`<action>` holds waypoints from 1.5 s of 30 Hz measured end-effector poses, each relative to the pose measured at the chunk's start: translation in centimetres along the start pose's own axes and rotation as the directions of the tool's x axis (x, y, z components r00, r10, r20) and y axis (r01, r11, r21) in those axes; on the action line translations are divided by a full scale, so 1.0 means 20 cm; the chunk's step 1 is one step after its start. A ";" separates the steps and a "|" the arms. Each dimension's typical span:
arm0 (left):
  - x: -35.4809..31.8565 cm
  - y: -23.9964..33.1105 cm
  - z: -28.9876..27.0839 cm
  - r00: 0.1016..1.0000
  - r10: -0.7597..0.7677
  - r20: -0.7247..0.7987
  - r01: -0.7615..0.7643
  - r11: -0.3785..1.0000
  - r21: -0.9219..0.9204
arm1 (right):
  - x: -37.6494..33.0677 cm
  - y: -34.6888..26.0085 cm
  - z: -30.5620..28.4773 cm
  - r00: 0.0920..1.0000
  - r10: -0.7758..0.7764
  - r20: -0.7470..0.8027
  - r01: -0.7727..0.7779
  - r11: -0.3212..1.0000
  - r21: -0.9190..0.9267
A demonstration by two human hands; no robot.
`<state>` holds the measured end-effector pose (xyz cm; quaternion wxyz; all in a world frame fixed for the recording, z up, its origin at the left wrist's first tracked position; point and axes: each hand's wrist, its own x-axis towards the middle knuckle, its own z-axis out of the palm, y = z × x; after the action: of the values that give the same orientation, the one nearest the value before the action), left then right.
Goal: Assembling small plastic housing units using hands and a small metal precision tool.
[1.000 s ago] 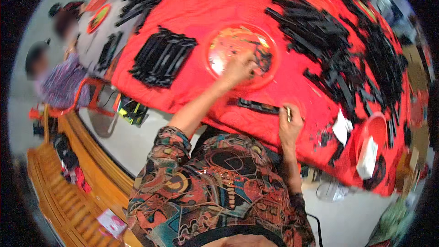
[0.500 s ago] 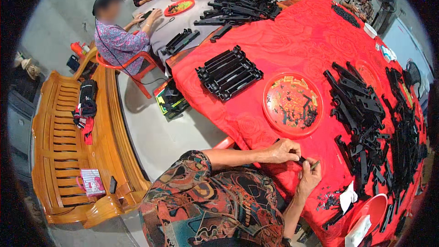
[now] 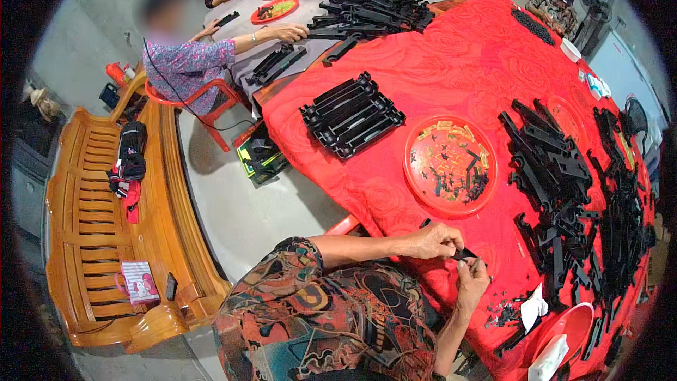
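At the near edge of the red-clothed table, my left hand [image 3: 431, 241] is closed around a long black plastic part [image 3: 464, 254]. One end of it shows beyond my knuckles, the other toward my right hand. My right hand [image 3: 472, 283] is closed, thumb and fingers pinched at that nearer end; whether a smaller piece is between them is hidden. Just beyond my hands lies a round red tray [image 3: 416, 194] with small black pieces and yellowish strips in it. Small black bits [image 3: 504, 310] are scattered by my right wrist.
Heaps of black plastic parts [image 3: 553, 169] cover the table's right side. A neat stack of them [image 3: 352, 114] lies at left. A red basin [image 3: 575, 331] and white tissue [image 3: 534, 308] are near right. A person in a patterned shirt [image 3: 187, 74] sits at far left.
My right hand has shifted slightly down and left, its fingers closer to the part; the thin greenish tip beside its thumb no longer shows. The seated person's arm now reaches to the far heap.
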<state>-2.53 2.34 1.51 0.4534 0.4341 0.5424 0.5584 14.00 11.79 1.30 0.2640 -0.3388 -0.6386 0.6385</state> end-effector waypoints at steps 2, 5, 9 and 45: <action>0.00 0.02 0.01 1.000 0.002 0.013 -0.002 1.000 0.031 | -0.01 -0.01 -0.01 1.000 -0.018 0.022 0.019 0.998 -0.054; -0.01 0.04 0.03 1.000 0.006 0.031 -0.009 0.996 0.094 | -0.04 -0.04 -0.03 0.998 0.050 0.027 -0.049 0.998 -0.041; 0.01 -0.05 0.05 0.982 0.185 -0.045 -0.165 0.945 0.281 | -0.04 -0.13 -0.02 0.998 0.064 0.012 -0.059 0.974 -0.218; -0.06 -0.10 -0.11 0.938 0.340 -0.069 -0.166 0.615 0.771 | 0.15 -0.13 0.06 0.981 0.126 -0.149 -0.191 0.774 -0.604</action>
<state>-4.32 0.75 -0.56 0.0885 0.5942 0.7019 0.3827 11.06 13.43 3.51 0.1159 -0.4903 -0.7669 0.3976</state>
